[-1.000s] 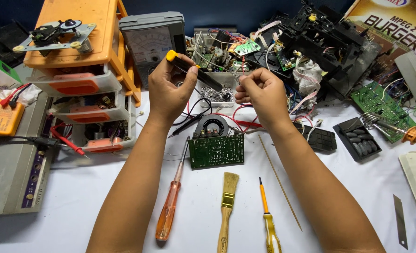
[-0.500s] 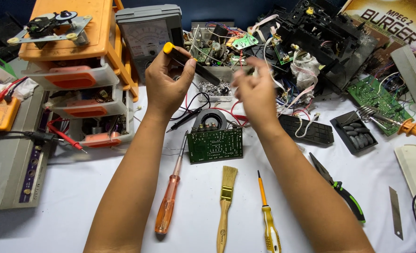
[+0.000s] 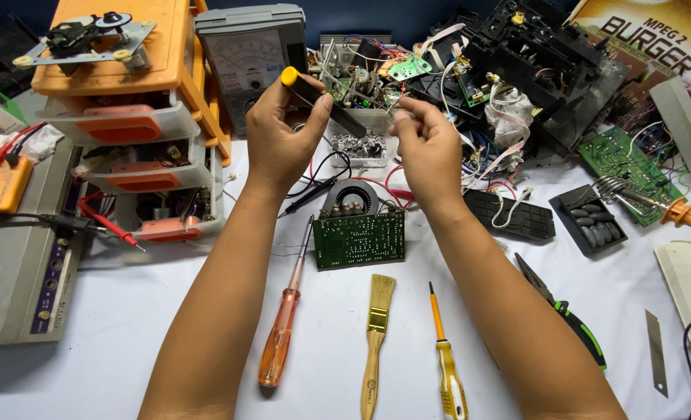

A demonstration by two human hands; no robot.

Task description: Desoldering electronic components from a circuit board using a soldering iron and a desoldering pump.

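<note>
Along the near edge of the white tabletop [image 3: 128, 327] lie three slim tools side by side: an amber-handled screwdriver [image 3: 281, 330], a wooden-handled brush [image 3: 375, 342] with pale bristles and a brass ferrule, and a thin yellow screwdriver [image 3: 445, 358]. Green-gripped pliers [image 3: 567, 315], absent a second ago, now show toward the near right edge, since the view has tilted and everything sits a little lower in frame.

Beyond them a green circuit board [image 3: 359, 238] lies flat, matte and speckled with solder points, against a round black speaker part [image 3: 351, 199].

Above it the hands have drifted slightly closer together. The left hand [image 3: 279, 136] is curled around a black tool with a yellow cap [image 3: 314, 97], held slanting over the middle of the tabletop. The right hand [image 3: 429, 148] has its fingertips pinched together on something too small to make out; it is sharper now than half a second ago, so its movement seems to have settled.

Farther back stand orange plastic drawers [image 3: 120, 117], a grey analogue meter [image 3: 252, 47], and a tangle of wires and black chassis parts [image 3: 532, 70].
</note>
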